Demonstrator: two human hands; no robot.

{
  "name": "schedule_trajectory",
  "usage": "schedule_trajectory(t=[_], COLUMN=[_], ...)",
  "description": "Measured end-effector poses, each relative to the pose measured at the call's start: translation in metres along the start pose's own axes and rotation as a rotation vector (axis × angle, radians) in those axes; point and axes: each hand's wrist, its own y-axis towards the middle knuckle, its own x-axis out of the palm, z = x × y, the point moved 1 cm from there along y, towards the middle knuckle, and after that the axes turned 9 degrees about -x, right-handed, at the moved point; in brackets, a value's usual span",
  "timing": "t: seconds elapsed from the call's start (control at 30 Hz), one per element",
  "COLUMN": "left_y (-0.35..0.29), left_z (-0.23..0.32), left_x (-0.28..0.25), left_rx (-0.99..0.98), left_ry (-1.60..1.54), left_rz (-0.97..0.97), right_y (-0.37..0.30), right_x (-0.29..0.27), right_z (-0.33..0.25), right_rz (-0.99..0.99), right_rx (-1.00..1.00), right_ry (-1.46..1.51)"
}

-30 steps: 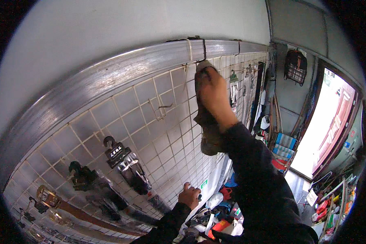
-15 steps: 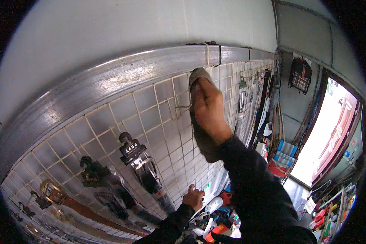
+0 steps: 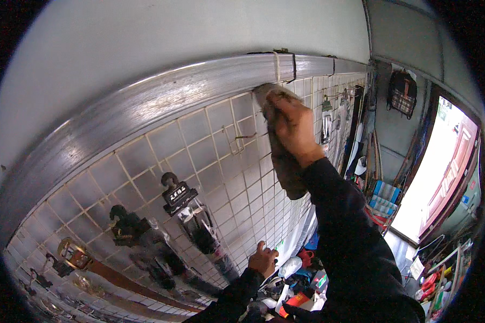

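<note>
My right hand (image 3: 293, 132) is closed around a grey-brown cloth (image 3: 285, 169), raised to the top of a white wire grid (image 3: 199, 137). The cloth's upper end presses just under a metal rail (image 3: 145, 97), and its lower part hangs down along the grid. Just left of it, a small wire hook (image 3: 245, 137) sticks out. Lower down, my left hand (image 3: 263, 261) is beside the grid with its fingers apart and nothing seen in them; whether it touches the wires I cannot tell.
Packaged belts (image 3: 199, 229) and a brown belt with a gold buckle (image 3: 99, 268) hang on the grid at left. Mixed goods (image 3: 302, 285) lie below my arms. A checked backpack (image 3: 402, 94) hangs on the far wall, near a folding chair (image 3: 383, 199) and an open doorway (image 3: 431, 177).
My right hand and the cloth have shifted slightly up and right along the grid's top. The whole view has moved a little; my left hand keeps about the same place.
</note>
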Motion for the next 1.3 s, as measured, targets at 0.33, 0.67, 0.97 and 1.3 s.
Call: schedule_trajectory(t=[0.33,0.67,0.97,1.3], left_y=[0.001,0.004,0.004,-0.021], left_z=[-0.002,-0.005,-0.015,0.004], left_x=[0.005,-0.002,-0.01,-0.036], left_rx=[0.017,-0.066,-0.029,0.032], left_ry=[0.076,0.121,0.151,0.183], left_rz=[0.012,0.002,0.034,0.139], right_y=[-0.039,-0.225,-0.466,-0.51], right_x=[0.013,-0.005,-0.126,-0.198], right_z=[-0.024,-0.117,-0.246,-0.321], right_rz=[-0.124,-0.256,0.094,0.837], right_rx=[0.216,0.682,2.023,2.413], right_ry=[-0.041,0.229,0.872,1.329])
